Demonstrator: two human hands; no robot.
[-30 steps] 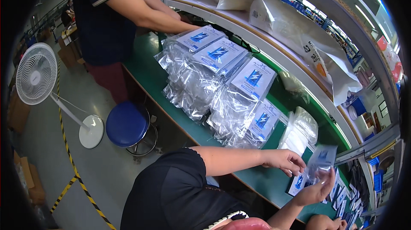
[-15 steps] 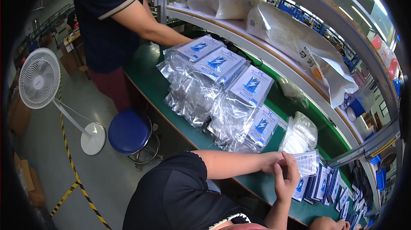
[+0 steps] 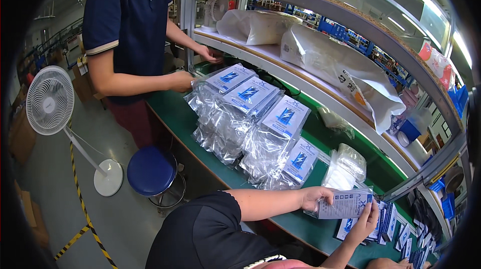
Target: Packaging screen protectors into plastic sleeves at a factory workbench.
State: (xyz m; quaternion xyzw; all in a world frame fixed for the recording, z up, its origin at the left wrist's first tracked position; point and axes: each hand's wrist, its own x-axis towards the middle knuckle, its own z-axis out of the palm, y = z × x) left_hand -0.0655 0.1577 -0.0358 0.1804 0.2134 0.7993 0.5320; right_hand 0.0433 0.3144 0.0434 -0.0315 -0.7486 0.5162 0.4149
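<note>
A flat white-and-blue printed packet (image 3: 345,205) in a clear plastic bag is stretched between my two hands. My left hand (image 3: 316,199) grips its left end, where loose clear film hangs down. The fingers of my right hand (image 3: 367,221) pinch its right end. Just beyond lies a stack of clear plastic bags (image 3: 344,169). Below and right of my hands, several blue-and-white packets (image 3: 373,224) stand in a row on the green table. To the left, bagged packets (image 3: 285,118) are heaped in overlapping piles.
A co-worker in a dark shirt (image 3: 133,43) stands at the table's far left end, a hand by the piles. A shelf (image 3: 320,78) with large white sacks runs along the back. A blue stool (image 3: 152,171) and white fan (image 3: 50,99) stand left. Another person's hand (image 3: 388,264) shows bottom right.
My hands have moved apart, and the packet now lies level between them, its right end in my right hand. The co-worker has straightened up and drawn the arms back from the piles.
</note>
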